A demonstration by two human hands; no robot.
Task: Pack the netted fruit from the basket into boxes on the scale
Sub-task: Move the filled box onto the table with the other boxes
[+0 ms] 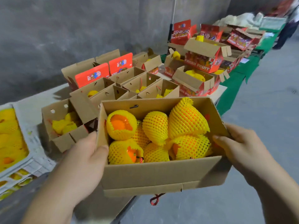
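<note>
- An open cardboard box (161,172) is held up by both hands, just off the tabletop's (53,94) near edge.
- The left hand (84,160) grips the box's left end wall, thumb hooked over the rim, fingers underneath out of sight.
- The right hand (242,149) clasps the right end wall, thumb curled over the rim.
- Netted fruit (155,136), orange in yellow foam mesh, fills the box in a loose heap.
- A red cord (155,198) dangles below the box's front wall.
- Other open boxes (129,84) with netted fruit stand on the tabletop behind.
- The basket (32,143) of netted fruit sits at the tabletop's left end.
</note>
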